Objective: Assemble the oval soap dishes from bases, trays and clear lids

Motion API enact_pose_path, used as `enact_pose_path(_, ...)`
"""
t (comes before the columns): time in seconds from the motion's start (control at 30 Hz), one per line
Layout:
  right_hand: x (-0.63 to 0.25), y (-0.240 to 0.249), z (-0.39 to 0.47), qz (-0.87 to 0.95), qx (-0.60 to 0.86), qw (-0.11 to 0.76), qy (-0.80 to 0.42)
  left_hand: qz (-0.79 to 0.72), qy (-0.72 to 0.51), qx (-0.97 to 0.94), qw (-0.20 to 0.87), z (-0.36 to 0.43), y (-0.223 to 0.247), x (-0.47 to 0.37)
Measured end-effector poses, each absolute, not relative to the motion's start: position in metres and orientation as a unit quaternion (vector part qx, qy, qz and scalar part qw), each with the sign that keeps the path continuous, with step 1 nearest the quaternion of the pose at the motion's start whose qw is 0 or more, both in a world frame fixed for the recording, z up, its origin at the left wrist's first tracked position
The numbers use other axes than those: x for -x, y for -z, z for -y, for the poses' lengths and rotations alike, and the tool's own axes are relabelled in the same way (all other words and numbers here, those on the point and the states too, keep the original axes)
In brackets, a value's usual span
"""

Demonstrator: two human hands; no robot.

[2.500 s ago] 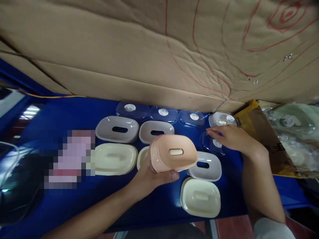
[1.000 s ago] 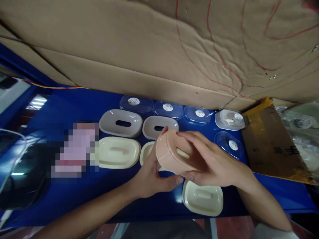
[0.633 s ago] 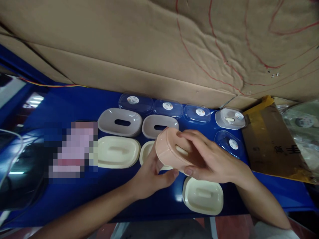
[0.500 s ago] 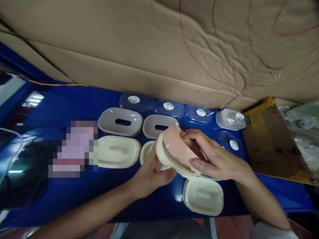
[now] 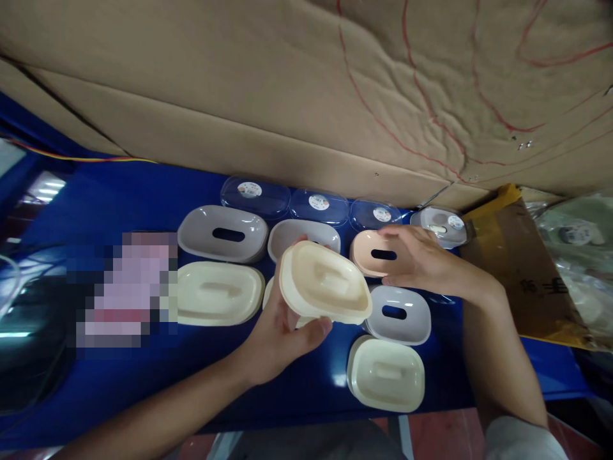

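My left hand (image 5: pixel 292 335) is closed around a cream oval plastic dish (image 5: pixel 330 279) with a raised bar in its floor, tilted above the table. My right hand (image 5: pixel 419 259) grips the right side of a peach oval dish (image 5: pixel 366 255) with a slot in its bottom, among the back pieces. Just below it lies a grey slotted dish (image 5: pixel 412 319), and a cream dish (image 5: pixel 385 390) is nearest me. Two more grey slotted dishes (image 5: pixel 191 233) stand left, the second partly behind the held dish. A cream dish (image 5: pixel 189 294) lies in front of the first.
Clear lids (image 5: pixel 272 204) with round stickers line the back of the blue table (image 5: pixel 129 198). A lidded grey dish (image 5: pixel 445 236) is at the back right, beside a cardboard box (image 5: pixel 517 275) and plastic bags (image 5: pixel 579 255). A cardboard wall (image 5: pixel 239 96) rises behind.
The peach dish has come away from the cream dish in my left hand. My right hand has carried it back and right, down among the row. My left hand stays nearly in place.
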State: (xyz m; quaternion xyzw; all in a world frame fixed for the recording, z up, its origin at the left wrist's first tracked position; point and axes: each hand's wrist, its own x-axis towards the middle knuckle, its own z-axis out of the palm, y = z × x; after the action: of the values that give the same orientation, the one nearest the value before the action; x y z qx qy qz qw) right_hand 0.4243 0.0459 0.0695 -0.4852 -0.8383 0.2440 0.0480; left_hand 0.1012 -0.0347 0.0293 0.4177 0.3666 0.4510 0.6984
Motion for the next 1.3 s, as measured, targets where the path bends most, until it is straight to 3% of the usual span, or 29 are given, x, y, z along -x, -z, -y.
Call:
enact_pose_path(0.63,-0.427,-0.053,-0.053,0.85,0.441,0.047,-0.284,-0.365,-0.451,-0.43,0.692,0.033,-0.026,-0.104)
enact_pose_path(0.8,-0.413,-0.076,-0.042,0.849,0.44,0.09,-0.279,-0.352,-0.44,-0.447,0.695,0.034,-0.026,-0.103)
enact_pose_path(1.03,-0.367,-0.102,-0.01,0.878,0.303,0.108,-0.353,-0.361,-0.423,-0.478,0.679,0.04,-0.029,-0.104)
enact_pose_path(1.2,-0.364,-0.113,-0.003,0.879,0.326,0.134,-0.32,-0.372,-0.42,-0.476,0.677,0.051,-0.032,-0.118)
enact_pose_path(1.3,-0.39,-0.119,0.003,0.866,0.383,0.147,-0.285,-0.373,-0.394,-0.582,0.606,0.069,-0.033,-0.13)
